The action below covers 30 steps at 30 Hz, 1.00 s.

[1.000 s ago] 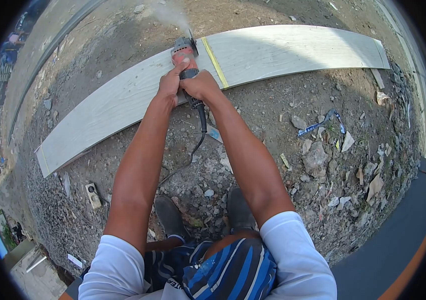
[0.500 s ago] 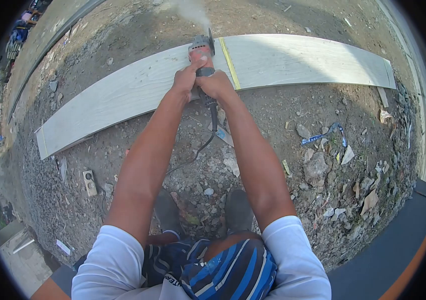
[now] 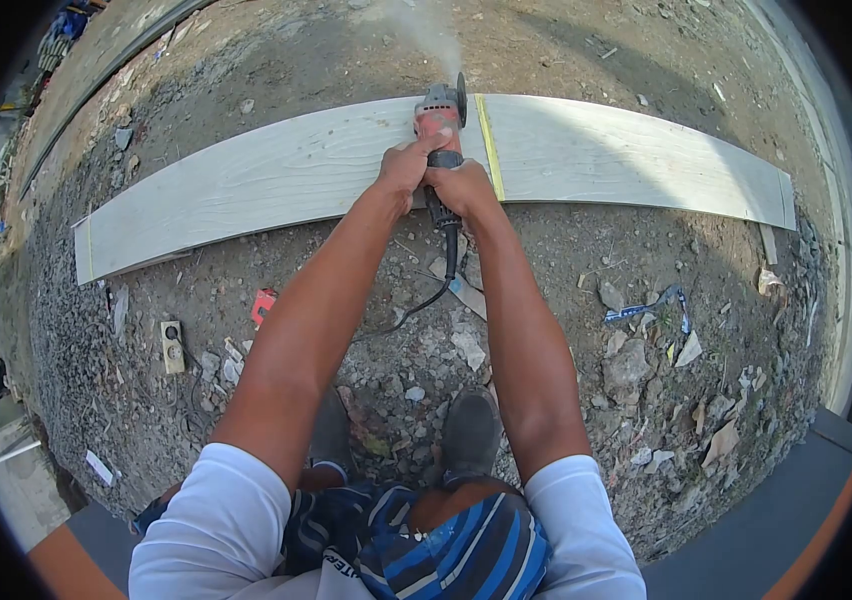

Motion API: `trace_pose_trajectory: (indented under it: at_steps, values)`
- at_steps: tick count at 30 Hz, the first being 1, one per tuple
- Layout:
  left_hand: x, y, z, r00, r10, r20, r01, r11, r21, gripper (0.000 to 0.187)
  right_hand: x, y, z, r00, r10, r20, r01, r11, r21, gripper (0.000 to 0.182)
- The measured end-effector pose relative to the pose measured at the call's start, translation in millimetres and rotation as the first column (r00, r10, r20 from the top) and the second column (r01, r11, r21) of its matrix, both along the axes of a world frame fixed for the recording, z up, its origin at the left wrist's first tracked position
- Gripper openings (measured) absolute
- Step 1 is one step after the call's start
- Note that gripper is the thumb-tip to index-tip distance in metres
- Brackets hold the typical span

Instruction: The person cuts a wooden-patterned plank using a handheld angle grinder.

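Stretched forward, the left hand (image 3: 406, 166) and right hand (image 3: 463, 186) wrap closed around an angle grinder (image 3: 436, 120), plank (image 3: 276, 168) beneath the grip, yellow strip (image 3: 489, 145) just right, power cord (image 3: 452, 248) nearer the body.

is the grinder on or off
The grinder looks on: a plume of dust trails off beyond its disc.
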<state>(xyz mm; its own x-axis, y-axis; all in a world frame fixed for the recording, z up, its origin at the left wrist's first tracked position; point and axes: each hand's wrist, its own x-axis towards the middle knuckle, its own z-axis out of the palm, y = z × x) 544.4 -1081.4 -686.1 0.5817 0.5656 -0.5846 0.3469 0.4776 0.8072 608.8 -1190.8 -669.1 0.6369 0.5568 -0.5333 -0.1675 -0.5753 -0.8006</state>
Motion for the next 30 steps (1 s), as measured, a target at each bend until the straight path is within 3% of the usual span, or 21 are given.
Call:
trace_pose_trajectory:
  at_steps: [13, 15, 30]
  values:
    - [-1.9, -0.3, -2.2, 1.0, -0.009, 0.009, 0.009, 1.0, -0.001, 0.067, -0.8, -0.7, -6.9, 1.0, -0.013, -0.024, 0.013, 1.0, 0.012, 0.062]
    - [-2.0, 0.9, -5.0, 1.0, -0.011, 0.001, 0.011, 1.0, -0.006, 0.066, -1.0, 0.3, -9.9, 1.0, 0.006, 0.009, -0.005, 1.0, -0.004, 0.055]
    - [-4.5, -5.5, 6.4, 0.999, -0.004, -0.035, 0.004, 1.0, 0.015, 0.065, -1.5, -2.4, -10.2, 0.999, 0.003, -0.042, -0.002, 1.0, 0.014, 0.05]
